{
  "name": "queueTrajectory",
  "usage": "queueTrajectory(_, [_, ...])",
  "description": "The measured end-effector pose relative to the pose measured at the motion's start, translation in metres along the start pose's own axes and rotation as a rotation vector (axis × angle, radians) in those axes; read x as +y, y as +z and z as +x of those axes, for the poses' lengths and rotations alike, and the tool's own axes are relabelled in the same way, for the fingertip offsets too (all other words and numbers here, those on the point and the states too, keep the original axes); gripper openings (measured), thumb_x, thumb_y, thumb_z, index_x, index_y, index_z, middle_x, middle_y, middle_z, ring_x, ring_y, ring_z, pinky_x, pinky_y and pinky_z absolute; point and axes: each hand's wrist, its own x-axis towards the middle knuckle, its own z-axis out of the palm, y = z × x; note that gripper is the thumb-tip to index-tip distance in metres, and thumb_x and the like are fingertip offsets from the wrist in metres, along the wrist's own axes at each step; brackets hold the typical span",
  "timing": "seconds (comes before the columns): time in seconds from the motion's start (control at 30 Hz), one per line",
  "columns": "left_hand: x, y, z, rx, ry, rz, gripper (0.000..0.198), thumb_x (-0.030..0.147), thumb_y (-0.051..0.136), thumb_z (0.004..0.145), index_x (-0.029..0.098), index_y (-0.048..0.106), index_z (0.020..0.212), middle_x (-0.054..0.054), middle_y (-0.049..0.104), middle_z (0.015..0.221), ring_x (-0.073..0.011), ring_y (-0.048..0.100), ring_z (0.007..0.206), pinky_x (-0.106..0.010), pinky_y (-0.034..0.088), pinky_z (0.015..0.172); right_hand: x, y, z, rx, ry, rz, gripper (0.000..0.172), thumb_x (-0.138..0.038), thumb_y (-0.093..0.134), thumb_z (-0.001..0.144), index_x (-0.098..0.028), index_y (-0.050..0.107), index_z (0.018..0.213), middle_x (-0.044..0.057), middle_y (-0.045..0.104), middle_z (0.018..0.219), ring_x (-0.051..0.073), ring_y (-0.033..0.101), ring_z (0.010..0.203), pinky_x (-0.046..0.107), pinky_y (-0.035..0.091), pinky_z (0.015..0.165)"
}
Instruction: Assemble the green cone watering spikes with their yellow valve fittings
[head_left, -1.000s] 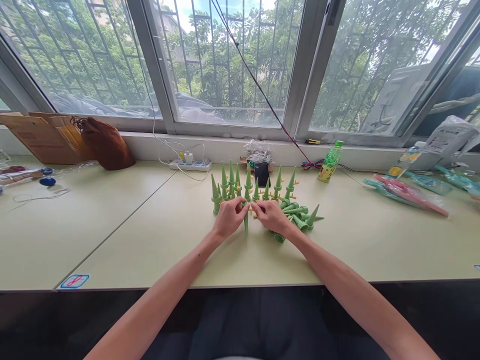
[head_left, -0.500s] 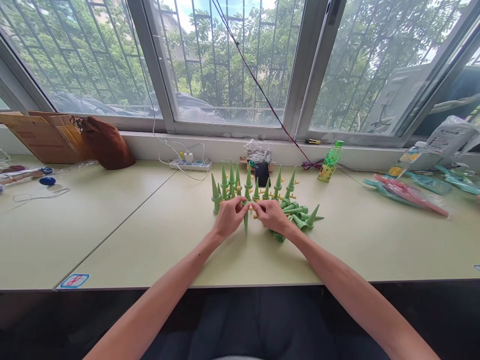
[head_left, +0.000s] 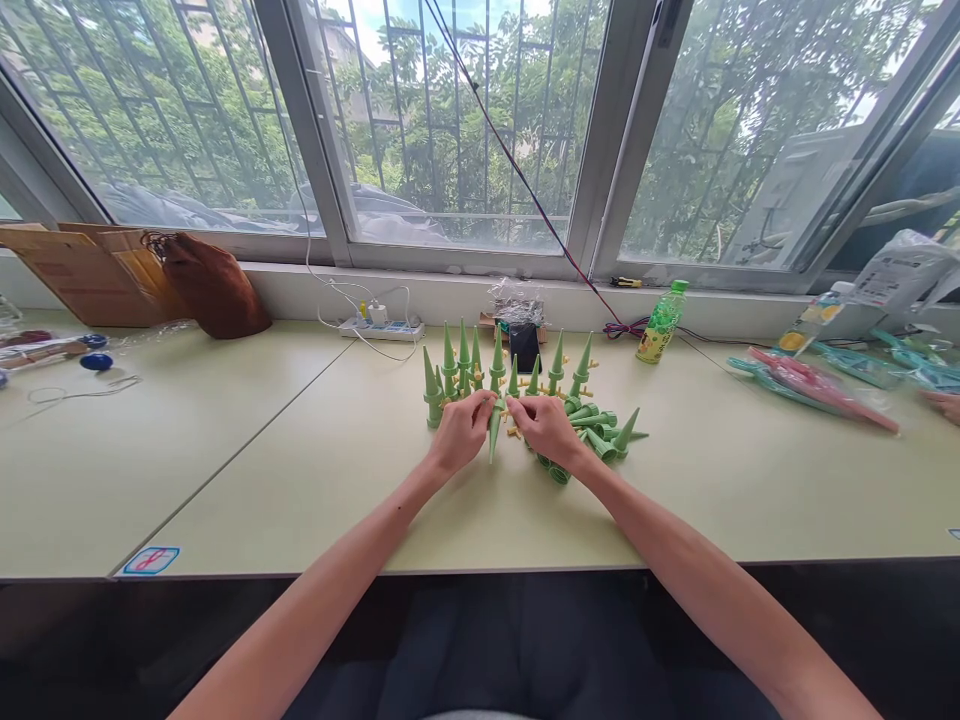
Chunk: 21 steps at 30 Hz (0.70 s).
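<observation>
My left hand [head_left: 463,432] is closed on a green plastic watering spike [head_left: 494,436], whose tip points down. Close beside its upper end, my right hand [head_left: 546,425] is closed in a pinch; what it holds, if anything, is too small to make out. Behind both hands, several green spikes with yellow valves [head_left: 556,368] stand upright with their points up. A heap of loose green spikes [head_left: 596,425] lies by my right hand and is partly hidden by it. Small yellow valves [head_left: 514,432] lie between the hands and the heap.
A black phone-like object [head_left: 524,348] stands behind the spikes. Farther back are a power strip [head_left: 401,331] and a green bottle [head_left: 661,325]. Plastic-wrapped items [head_left: 817,390] lie at right, where part of another person's hand [head_left: 946,405] shows. A brown bag [head_left: 214,288] sits at left.
The spike in my left hand has tilted and risen slightly. My right hand has drawn a little away from it. More of another person's hand shows at the right edge.
</observation>
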Motion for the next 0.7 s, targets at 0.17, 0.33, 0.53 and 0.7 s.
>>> queueTrajectory(0.17, [0.001, -0.0015, -0.0012, -0.105, -0.032, -0.127, 0.033, 0.024, 0.044, 0.093, 0.017, 0.063, 0.118, 0.001, 0.061, 0.064, -0.0102, 0.054, 0.047, -0.02, 0.044, 0.049, -0.002, -0.0015, 0.0008, 0.068, 0.031, -0.022, 0.049, -0.043, 0.041, 0.094, -0.02, 0.026, 0.053, -0.004, 0.026, 0.049, 0.01, 0.024, 0.05, 0.027, 0.023, 0.051])
queueTrajectory(0.33, [0.0011, -0.0025, -0.003, -0.226, -0.09, -0.271, 0.043, 0.026, 0.051, 0.089, 0.021, 0.055, 0.131, -0.005, 0.065, 0.093, -0.0119, 0.064, 0.054, -0.019, 0.046, 0.039, -0.0032, -0.0035, 0.0007, 0.124, 0.039, -0.011, 0.05, -0.043, 0.041, 0.095, -0.02, 0.027, 0.052, -0.004, 0.027, 0.047, 0.01, 0.023, 0.049, 0.027, 0.021, 0.05])
queueTrajectory(0.53, [0.001, -0.0006, -0.0026, -0.256, -0.114, -0.406, 0.043, 0.034, 0.06, 0.087, 0.021, 0.056, 0.128, -0.008, 0.063, 0.102, -0.0146, 0.068, 0.062, -0.02, 0.052, 0.039, -0.0054, -0.0053, 0.0005, 0.188, 0.05, -0.023, 0.052, -0.044, 0.041, 0.095, -0.02, 0.027, 0.05, -0.004, 0.026, 0.045, 0.009, 0.022, 0.048, 0.028, 0.02, 0.05])
queueTrajectory(0.7, [0.0025, -0.0001, -0.0025, -0.223, -0.094, -0.448, 0.037, 0.039, 0.062, 0.087, 0.019, 0.064, 0.117, -0.008, 0.067, 0.094, -0.014, 0.067, 0.059, -0.019, 0.051, 0.039, -0.0078, -0.0057, 0.0, 0.195, 0.037, -0.017, 0.052, -0.043, 0.041, 0.095, -0.02, 0.026, 0.051, -0.004, 0.026, 0.046, 0.009, 0.022, 0.048, 0.028, 0.02, 0.05])
